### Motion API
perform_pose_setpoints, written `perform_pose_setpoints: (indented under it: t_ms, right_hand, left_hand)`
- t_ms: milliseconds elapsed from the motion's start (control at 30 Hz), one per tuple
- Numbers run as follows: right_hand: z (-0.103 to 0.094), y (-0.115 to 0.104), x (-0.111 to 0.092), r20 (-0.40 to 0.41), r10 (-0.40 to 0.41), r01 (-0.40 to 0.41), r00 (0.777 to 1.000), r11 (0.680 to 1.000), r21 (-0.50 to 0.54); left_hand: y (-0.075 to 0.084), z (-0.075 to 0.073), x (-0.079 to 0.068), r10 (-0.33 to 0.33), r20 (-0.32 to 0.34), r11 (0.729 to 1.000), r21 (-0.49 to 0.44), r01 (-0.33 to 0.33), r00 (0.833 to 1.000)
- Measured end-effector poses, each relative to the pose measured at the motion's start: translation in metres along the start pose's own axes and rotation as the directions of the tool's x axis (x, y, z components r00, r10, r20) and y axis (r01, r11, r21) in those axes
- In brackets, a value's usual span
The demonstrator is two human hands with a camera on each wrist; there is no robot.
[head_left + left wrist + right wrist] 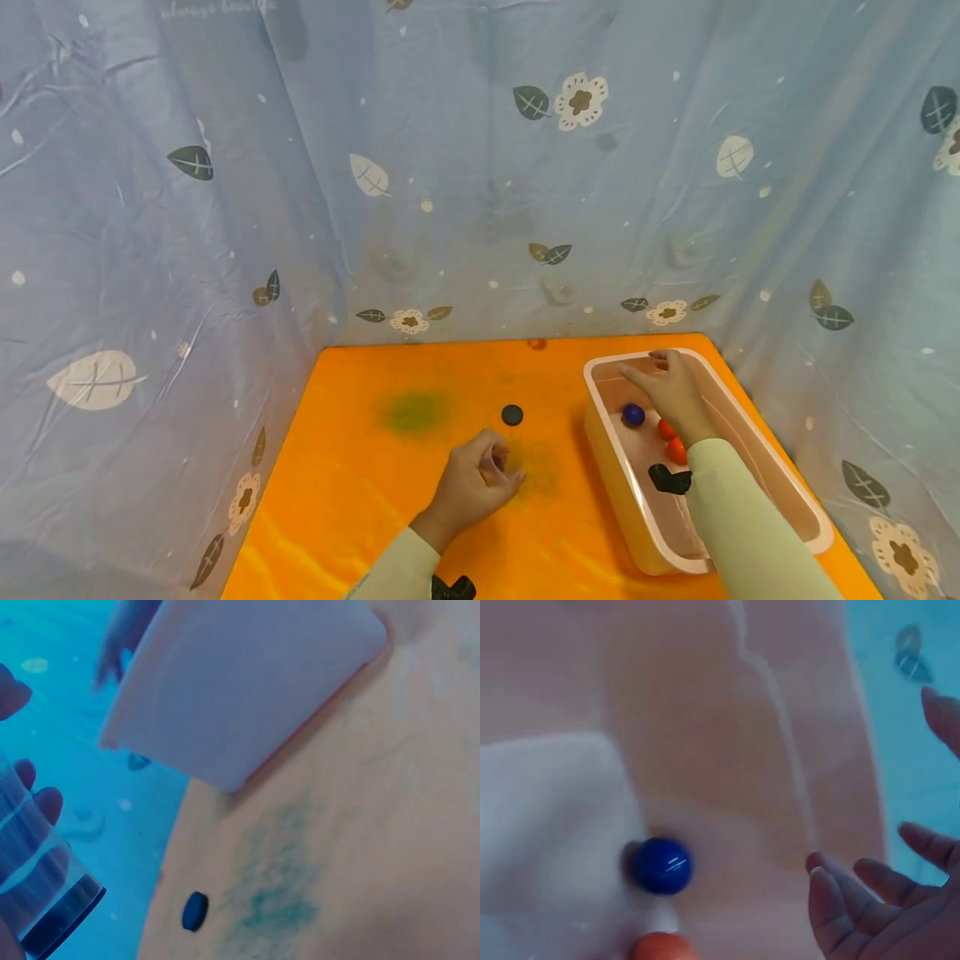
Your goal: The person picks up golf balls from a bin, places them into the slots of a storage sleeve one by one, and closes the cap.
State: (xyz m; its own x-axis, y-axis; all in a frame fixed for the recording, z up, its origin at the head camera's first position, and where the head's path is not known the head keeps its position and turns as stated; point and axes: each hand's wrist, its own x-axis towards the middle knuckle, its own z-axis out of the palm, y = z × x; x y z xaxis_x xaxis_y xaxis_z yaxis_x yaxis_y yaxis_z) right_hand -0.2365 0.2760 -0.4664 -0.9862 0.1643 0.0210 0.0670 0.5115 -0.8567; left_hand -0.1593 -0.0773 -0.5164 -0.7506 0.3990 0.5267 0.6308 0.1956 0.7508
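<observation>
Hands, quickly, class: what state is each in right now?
Left hand: closed, holding a clear container.
Right hand: open, holding nothing, over the tub.

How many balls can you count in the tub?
3. A blue ball lies near the left wall of the tub; an upper red ball and a lower red ball sit by the right wrist. The right hand and sleeve may hide more.

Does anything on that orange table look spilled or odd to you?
Yes: in the head view, a blurry green patch discolours the orange tabletop, left of the black disc. It stands out against the mostly plain orange; whether stain or spill, I cannot tell.
</observation>
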Motion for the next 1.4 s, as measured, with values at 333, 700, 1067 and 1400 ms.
perform_pose_setpoints:
  t_ms: [333, 700, 1067, 1400]
  right_hand:
    - [0.005, 0.036, 0.009, 0.222, 0.35, -0.375, 0.91, 0.923, 0.082]
    - [0.036, 0.072, 0.018, 0.321, 0.326, -0.375, 0.889, 0.921, 0.103]
    - [0.046, 0.103, 0.028, 0.233, 0.105, -0.086, 0.967, 0.992, -0.092]
    - [0.04, 0.09, 0.032, 0.318, 0.139, -0.128, 0.938, 0.99, -0.056]
  left_hand:
    - [0.011, -0.004, 0.006, 0.093, -0.011, 0.994, 0.057, -0.093, 0.996]
    - [0.01, -0.011, 0.002, 0.057, -0.001, 0.996, 0.075, -0.057, 0.998]
    - [0.006, -0.013, -0.003, 0.014, 0.018, 0.997, 0.07, -0.015, 1.0]
    - [0.004, -0.011, -0.007, -0.017, 0.033, 0.999, 0.05, 0.016, 0.999]
